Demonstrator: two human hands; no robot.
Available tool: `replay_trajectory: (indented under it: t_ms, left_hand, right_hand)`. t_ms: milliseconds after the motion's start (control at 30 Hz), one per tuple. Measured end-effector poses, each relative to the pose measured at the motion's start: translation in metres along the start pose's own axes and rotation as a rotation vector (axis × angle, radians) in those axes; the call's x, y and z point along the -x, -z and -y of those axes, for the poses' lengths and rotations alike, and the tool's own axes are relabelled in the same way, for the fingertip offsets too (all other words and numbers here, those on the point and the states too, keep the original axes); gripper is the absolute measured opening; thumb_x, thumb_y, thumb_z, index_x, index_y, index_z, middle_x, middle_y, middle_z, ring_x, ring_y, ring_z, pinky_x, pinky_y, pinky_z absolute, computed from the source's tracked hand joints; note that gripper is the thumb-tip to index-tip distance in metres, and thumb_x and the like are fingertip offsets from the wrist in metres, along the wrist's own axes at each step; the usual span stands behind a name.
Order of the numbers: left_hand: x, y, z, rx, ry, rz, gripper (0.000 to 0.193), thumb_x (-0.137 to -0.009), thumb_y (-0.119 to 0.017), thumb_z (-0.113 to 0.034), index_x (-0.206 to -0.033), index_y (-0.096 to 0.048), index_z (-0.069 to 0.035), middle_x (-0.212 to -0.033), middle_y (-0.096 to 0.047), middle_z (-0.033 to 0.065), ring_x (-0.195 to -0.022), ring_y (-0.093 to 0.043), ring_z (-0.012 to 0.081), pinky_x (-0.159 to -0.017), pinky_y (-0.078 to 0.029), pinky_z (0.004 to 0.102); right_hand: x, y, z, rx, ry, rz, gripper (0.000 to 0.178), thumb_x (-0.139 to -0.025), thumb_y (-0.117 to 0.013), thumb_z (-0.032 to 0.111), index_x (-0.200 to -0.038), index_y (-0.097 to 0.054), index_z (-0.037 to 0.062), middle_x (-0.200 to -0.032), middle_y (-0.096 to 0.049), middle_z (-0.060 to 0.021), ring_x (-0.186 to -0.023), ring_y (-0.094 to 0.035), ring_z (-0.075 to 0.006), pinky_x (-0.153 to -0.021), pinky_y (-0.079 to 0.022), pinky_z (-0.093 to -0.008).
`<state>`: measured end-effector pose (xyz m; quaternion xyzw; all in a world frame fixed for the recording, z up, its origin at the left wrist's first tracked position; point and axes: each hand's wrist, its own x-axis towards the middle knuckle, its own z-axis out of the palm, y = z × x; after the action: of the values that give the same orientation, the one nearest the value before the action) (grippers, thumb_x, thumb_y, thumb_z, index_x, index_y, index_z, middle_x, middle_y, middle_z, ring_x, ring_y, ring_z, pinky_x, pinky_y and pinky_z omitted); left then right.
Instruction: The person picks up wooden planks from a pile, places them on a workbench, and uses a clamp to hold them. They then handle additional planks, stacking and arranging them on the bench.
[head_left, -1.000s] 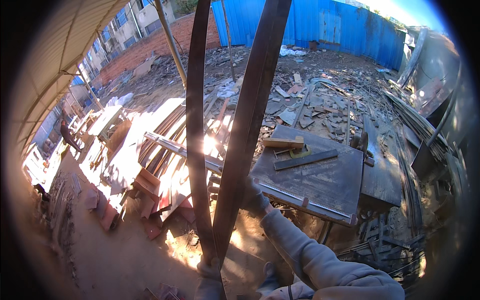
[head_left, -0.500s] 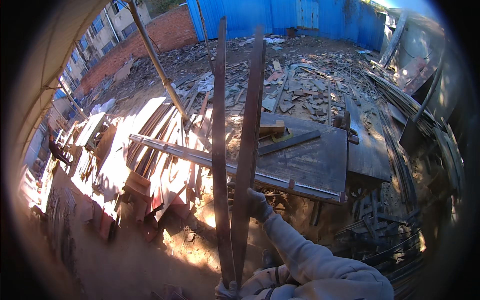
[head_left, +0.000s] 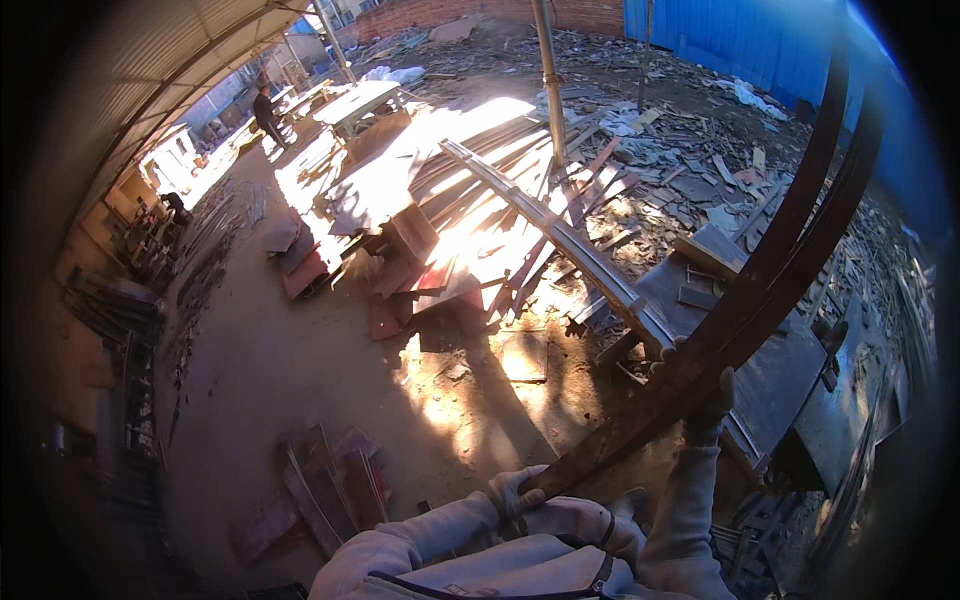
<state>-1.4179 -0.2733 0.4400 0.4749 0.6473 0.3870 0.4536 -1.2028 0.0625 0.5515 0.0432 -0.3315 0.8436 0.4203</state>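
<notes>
Long, dark brown wooden boards, two by the look of their far ends, slant from my waist up toward the far right. My left hand, gloved, is closed around their near end. Farther along, my gloved right hand grips the boards from below, its fingers showing at both edges. Behind them stands a dark-topped work table, partly hidden by the boards. A long metal rail runs along the table's near edge and sticks out far to the left.
Sunlit stacks of boards lie beyond the dirt floor. Reddish panels lie at the lower left. A pole stands near the rail. Far left, a person stands under a roof. Wood scraps cover the ground beyond.
My view has swung left. The boards, which stood upright in front of me, now tilt toward the right. Both hands keep hold of them, and the near end has come up from the lower edge.
</notes>
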Motion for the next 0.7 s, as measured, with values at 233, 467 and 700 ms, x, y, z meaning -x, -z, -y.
replay_trajectory:
  t_ms: [233,467,700]
  left_hand:
    - [-0.088,-0.032,0.010,-0.031,-0.079,0.364,0.097,-0.086,-0.062,-0.087,-0.133,-0.069,-0.002,-0.110,-0.079,0.0161,-0.109,-0.075,0.0270,-0.092,-0.058,0.0421]
    - [-0.169,-0.081,-0.016,-0.270,-0.074,0.624,0.102,-0.086,-0.055,-0.091,-0.141,-0.064,-0.005,-0.113,-0.077,0.0222,-0.113,-0.074,0.0367,-0.095,-0.055,0.0455]
    - [-0.195,-0.021,-0.016,-0.558,-0.046,0.262,0.089,-0.095,-0.066,-0.071,-0.141,-0.063,0.005,-0.128,-0.069,0.0233,-0.117,-0.068,0.0348,-0.102,-0.054,0.0432]
  right_hand:
    - [0.098,0.008,0.080,0.086,0.274,-0.335,0.075,-0.098,-0.071,0.050,-0.144,-0.055,-0.0061,-0.129,-0.070,-0.0257,-0.114,-0.071,-0.0378,-0.104,-0.055,-0.0494]
    - [0.176,0.050,0.144,0.055,0.617,-0.756,0.043,-0.097,-0.077,0.030,-0.126,-0.062,0.0021,-0.103,-0.072,-0.0138,-0.098,-0.074,-0.0309,-0.092,-0.060,-0.0460]
    - [0.244,0.163,0.229,-0.077,0.707,-1.366,0.027,-0.092,-0.078,0.030,-0.089,-0.062,0.0083,-0.079,-0.066,-0.0076,-0.069,-0.067,-0.0233,-0.071,-0.060,-0.0400]
